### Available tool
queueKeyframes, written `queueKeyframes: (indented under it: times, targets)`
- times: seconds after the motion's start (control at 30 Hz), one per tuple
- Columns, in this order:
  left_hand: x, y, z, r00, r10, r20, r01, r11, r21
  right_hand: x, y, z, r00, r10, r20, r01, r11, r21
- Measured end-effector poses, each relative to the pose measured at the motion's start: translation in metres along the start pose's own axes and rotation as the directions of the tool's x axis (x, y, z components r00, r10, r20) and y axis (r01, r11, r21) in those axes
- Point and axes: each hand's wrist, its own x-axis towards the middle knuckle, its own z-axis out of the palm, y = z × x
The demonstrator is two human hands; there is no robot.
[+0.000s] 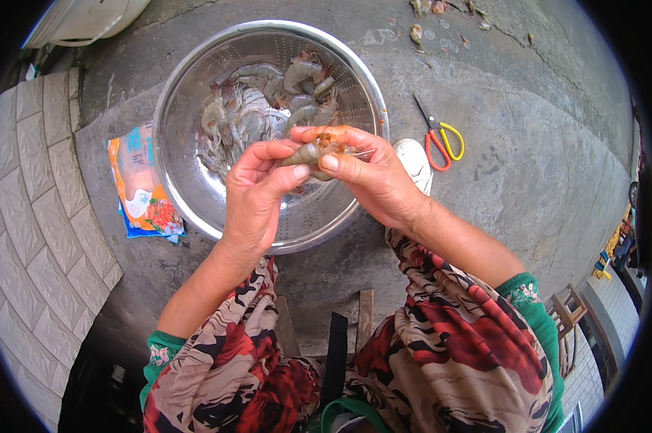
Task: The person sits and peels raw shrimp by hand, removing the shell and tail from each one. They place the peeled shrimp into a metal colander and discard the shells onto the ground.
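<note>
Both hands hold one raw shrimp above the near side of a perforated stainless steel colander. My left hand pinches its body between thumb and fingers. At its other end, where orange-brown matter shows, the thumb and fingers of my right hand close on the shrimp. Wet orange residue covers the right index finger. Several grey raw shrimps lie in a loose heap in the colander, partly hidden behind my hands.
Scissors with red and yellow handles lie on the concrete floor, right of a white shoe. A printed plastic packet rests left of the colander. Shrimp scraps are scattered farther off. A pale tub stands at upper left.
</note>
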Motion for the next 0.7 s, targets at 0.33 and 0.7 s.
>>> queueKeyframes:
  times: [0.33,0.7]
  targets:
    - [-0.001,-0.004,-0.004,0.997,-0.082,0.002,0.082,0.994,-0.077,0.005,0.009,-0.002,0.999,-0.052,0.012,0.052,0.999,-0.006]
    - [0.000,0.003,-0.004,0.998,0.045,-0.035,-0.046,0.999,-0.015,-0.003,-0.007,-0.009,0.993,0.037,-0.112,-0.031,0.998,0.060]
